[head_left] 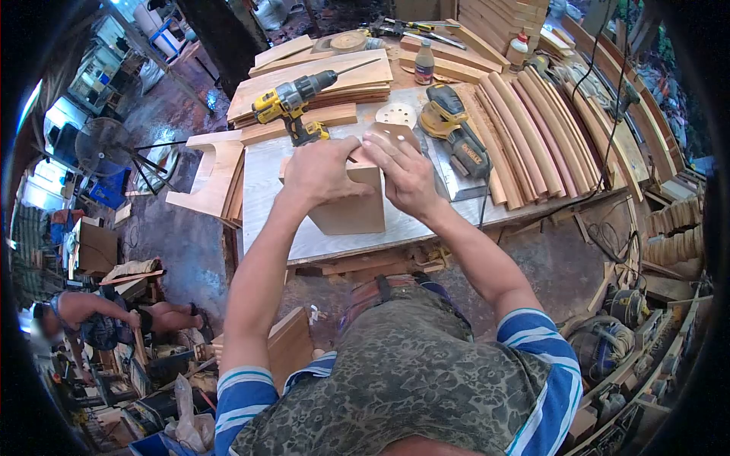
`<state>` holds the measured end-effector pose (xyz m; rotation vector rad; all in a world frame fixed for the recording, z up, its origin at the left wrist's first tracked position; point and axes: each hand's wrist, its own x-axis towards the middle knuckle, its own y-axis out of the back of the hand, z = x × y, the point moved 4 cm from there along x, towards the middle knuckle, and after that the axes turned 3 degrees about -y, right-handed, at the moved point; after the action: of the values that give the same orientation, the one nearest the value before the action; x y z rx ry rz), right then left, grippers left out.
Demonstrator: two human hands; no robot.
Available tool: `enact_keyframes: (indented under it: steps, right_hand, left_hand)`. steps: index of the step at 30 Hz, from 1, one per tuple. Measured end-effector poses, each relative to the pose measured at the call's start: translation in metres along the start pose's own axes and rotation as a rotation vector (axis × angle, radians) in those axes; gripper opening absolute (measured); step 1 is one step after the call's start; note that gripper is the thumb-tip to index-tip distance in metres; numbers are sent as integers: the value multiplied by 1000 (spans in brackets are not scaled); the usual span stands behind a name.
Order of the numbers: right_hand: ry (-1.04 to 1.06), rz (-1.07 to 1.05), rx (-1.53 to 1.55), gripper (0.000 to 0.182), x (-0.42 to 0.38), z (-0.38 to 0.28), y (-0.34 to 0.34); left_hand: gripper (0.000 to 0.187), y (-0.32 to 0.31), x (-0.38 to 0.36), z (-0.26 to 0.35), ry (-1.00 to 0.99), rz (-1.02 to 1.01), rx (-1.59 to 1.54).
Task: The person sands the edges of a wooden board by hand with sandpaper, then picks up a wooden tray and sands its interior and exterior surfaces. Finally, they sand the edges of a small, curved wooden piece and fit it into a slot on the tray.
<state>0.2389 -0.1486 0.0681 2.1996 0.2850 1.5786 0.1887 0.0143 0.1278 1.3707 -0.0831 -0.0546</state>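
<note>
A pale wooden box stands on the worktable in front of me. My left hand grips its upper left part, thumb stretched across the front face and fingers over the top. At the upper right edge, my right hand bends its fingers over a brown piece of sandpaper, pressed against the top of the box. The right fingertips and the left ones nearly meet. Just behind my left hand stands a yellow and black cordless drill with a long bit. A white sanding disc with holes lies beyond the sandpaper.
A corded sander lies right of my hands, near a small bottle. Curved wooden strips fill the table's right side; stacked boards lie behind. Another person works low at left, near a standing fan.
</note>
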Motion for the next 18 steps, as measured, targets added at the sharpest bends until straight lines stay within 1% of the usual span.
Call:
enact_keyframes:
  steps: [2,3,4,7,8,9,12,13,15,16,18]
  right_hand:
    - [5,20,25,53,3,17,-11]
    - [19,47,53,54,8,20,-13]
    - [-29,24,66,54,5,18,-15]
    - [41,66,55,54,-7,-9,0]
    - [26,91,92,52,-8,-10,1]
    - [26,86,89,52,-6,-7,1]
    - [-33,-32,-13,52,5,12,-6]
    - [-40,-30,-14,52,2,10,-4]
    - [64,-7,4,55,0,-1,4]
    - [66,11,8,56,-5,-8,7]
    - [55,-2,-38,55,-2,2,3]
  left_hand:
    - [66,0,-2,5,-40,27,10]
    - [66,4,-5,7,-4,3,24]
    - [67,5,-8,7,37,-22,35]
    - [67,3,-4,3,51,17,25]
    - [67,3,-3,2,52,25,20]
    - [67,2,-2,1,36,23,15]
    - [67,4,-4,7,9,1,28]
    - [67,5,-7,8,17,-1,39]
    - [69,4,-2,4,19,-17,47]
    - [70,4,2,2,20,-37,52]
    - [71,7,8,0,28,-44,53]
